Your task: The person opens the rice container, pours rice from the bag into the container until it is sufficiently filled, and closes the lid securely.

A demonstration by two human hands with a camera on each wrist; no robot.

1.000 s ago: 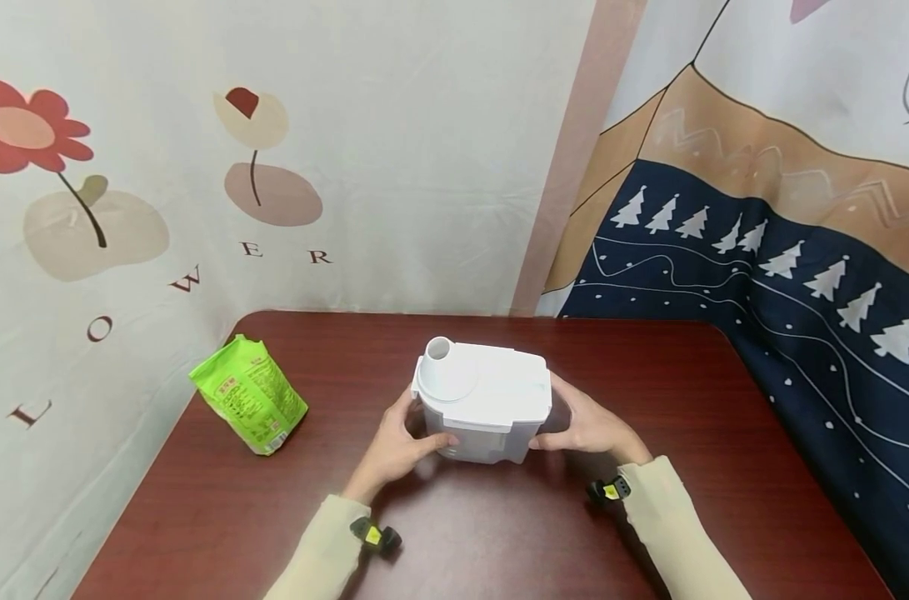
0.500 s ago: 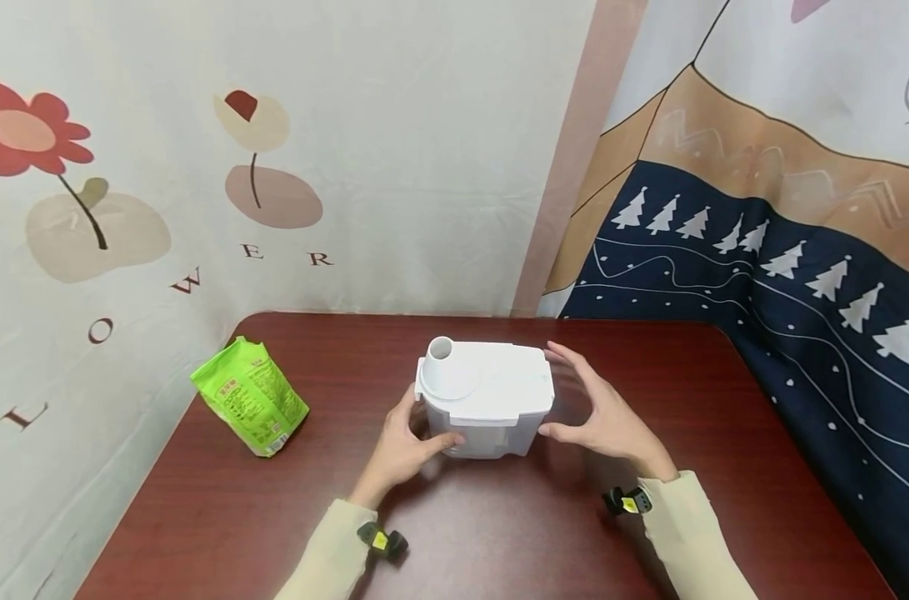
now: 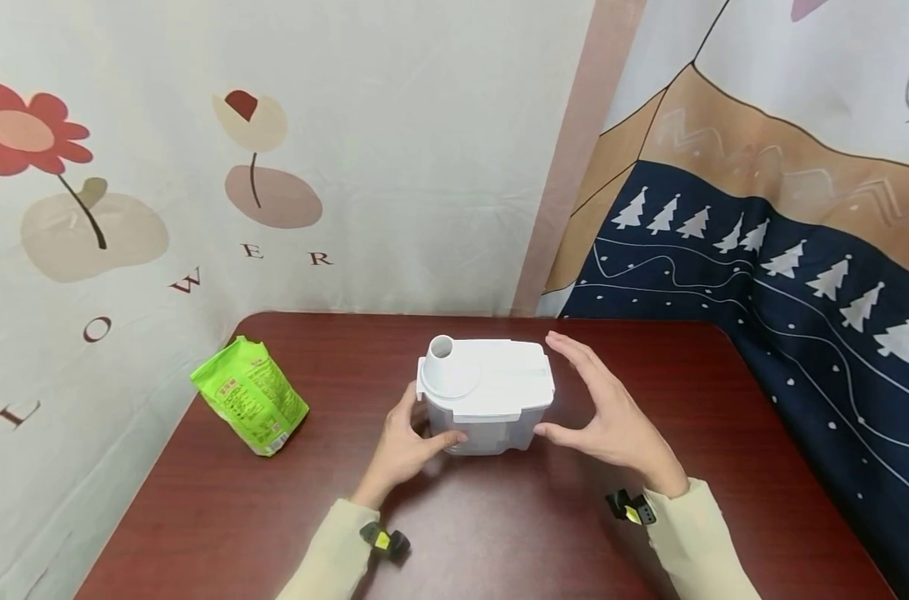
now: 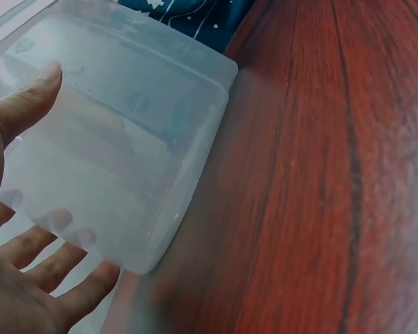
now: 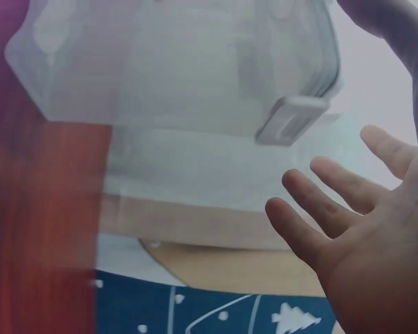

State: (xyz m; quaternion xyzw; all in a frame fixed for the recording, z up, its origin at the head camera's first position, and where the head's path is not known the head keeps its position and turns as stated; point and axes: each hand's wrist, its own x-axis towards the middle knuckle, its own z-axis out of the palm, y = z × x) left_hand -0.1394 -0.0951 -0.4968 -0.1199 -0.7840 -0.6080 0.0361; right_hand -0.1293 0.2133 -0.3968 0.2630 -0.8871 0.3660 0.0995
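A translucent storage container (image 3: pixel 487 433) with a white lid (image 3: pixel 506 371) stands upright at the middle of the table. A short round spout (image 3: pixel 441 348) rises from the lid's left end. My left hand (image 3: pixel 396 457) holds the container's left end, thumb on the front wall and the other fingers reaching round behind. In the left wrist view those fingertips (image 4: pixel 106 271) lie along the container's wall (image 4: pixel 125 153). Beside the right end, my right hand (image 3: pixel 622 421) is spread with thumb and fingers apart. The right wrist view has its fingers (image 5: pixel 306 229) extended below a white side latch (image 5: pixel 292 122).
A bright green printed pouch (image 3: pixel 252 396) lies at the left side of the dark red-brown table (image 3: pixel 484 533). Behind the table hangs a pale curtain (image 3: pixel 424 167) with flower prints. A navy fabric with white trees (image 3: pixel 694 267) hangs along the right.
My right hand has come off the container's right end and moved outward to the right, its fingers spreading. My left hand keeps its hold, and the container has shifted very slightly.
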